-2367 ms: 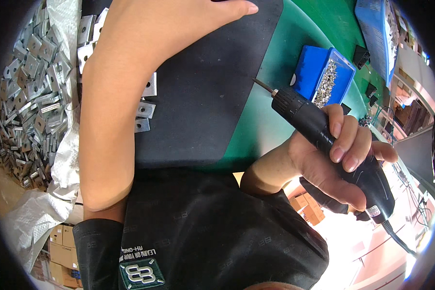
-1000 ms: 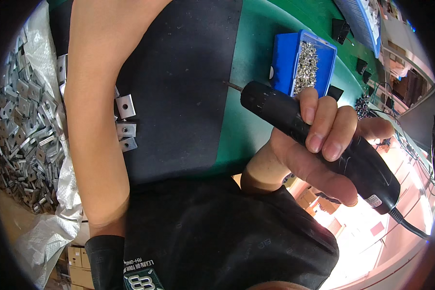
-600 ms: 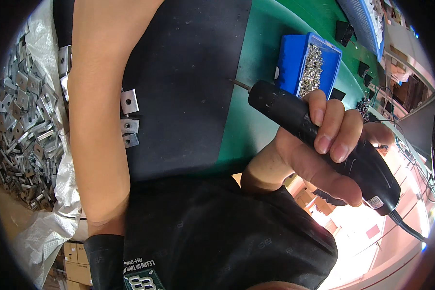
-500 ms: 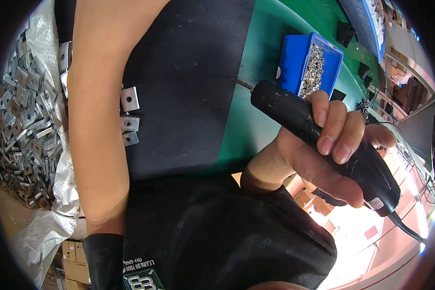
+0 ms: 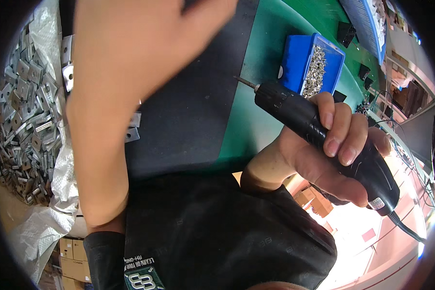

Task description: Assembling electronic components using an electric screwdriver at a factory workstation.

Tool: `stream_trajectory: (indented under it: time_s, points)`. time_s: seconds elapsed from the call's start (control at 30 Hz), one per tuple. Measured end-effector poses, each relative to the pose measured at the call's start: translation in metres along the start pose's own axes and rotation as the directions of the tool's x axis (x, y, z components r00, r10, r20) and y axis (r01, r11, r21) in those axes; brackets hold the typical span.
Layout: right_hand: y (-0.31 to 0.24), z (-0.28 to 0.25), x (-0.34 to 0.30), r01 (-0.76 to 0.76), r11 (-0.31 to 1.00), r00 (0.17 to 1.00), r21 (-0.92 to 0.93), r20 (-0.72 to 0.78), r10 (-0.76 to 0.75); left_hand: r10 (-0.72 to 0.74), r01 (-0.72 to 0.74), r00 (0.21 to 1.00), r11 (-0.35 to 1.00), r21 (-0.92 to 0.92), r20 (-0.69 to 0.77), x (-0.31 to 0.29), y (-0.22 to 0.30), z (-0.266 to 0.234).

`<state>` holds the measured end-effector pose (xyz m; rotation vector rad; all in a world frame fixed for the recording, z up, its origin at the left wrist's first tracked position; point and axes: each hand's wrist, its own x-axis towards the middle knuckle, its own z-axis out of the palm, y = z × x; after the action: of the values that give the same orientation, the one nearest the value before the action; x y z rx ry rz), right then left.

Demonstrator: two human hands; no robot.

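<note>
My right hand (image 5: 319, 159) is wrapped round a black electric screwdriver (image 5: 295, 111); its thin bit points up and left over the green mat, and a cord leaves its lower end. At the upper left, my left hand (image 5: 140, 43) is blurred by motion over the black mat. Its thumb stretches to the right, while the other fingers lie past the picture's top edge, so what they hold is hidden. Square metal plates with a hole, such as this plate (image 5: 132, 135), lie beside the left forearm and are partly covered by it.
A blue bin (image 5: 295, 58) of small screws stands on the green mat (image 5: 249, 106), beyond the screwdriver. On the left, a white woven sack (image 5: 65, 193) holds a heap of metal plates (image 5: 26, 121). The black mat (image 5: 188, 116) covers the table's middle. Cardboard boxes (image 5: 75, 258) sit below left.
My left hand, out of view before, has come down into the picture from the top with its arm. The right hand and screwdriver have shifted only slightly.
</note>
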<state>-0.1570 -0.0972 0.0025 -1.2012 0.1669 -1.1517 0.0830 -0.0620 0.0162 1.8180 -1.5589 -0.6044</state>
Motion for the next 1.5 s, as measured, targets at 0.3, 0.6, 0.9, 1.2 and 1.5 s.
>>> stream_trajectory:
  time_s: [0.3, 0.6, 0.9, 1.2, 1.5]
  points:
    - [0.001, 0.001, 0.0, -0.009, 0.998, 1.0, -0.054, -0.016, 0.008, -0.081, 0.158, 0.964, 0.941, -0.298, 0.255, -0.098, 0.022, 0.078]
    - [0.003, -0.002, 0.0, -0.03, 0.997, 0.999, -0.074, 0.011, 0.031, 0.082, -0.029, 0.971, 0.972, -0.232, 0.224, -0.106, 0.016, 0.094]
    - [0.01, 0.003, -0.001, -0.027, 0.999, 0.999, -0.043, -0.025, 0.026, 0.083, -0.032, 0.973, 0.972, -0.233, 0.214, -0.109, 0.012, 0.092]
    - [0.007, -0.001, 0.006, -0.048, 0.995, 0.997, -0.09, 0.063, 0.054, 0.113, -0.07, 0.973, 0.975, -0.211, 0.201, -0.109, 0.011, 0.092]
    - [0.008, 0.003, 0.002, -0.011, 0.995, 1.0, -0.096, 0.009, 0.012, 0.133, -0.083, 0.971, 0.966, -0.244, 0.199, -0.109, 0.009, 0.091]
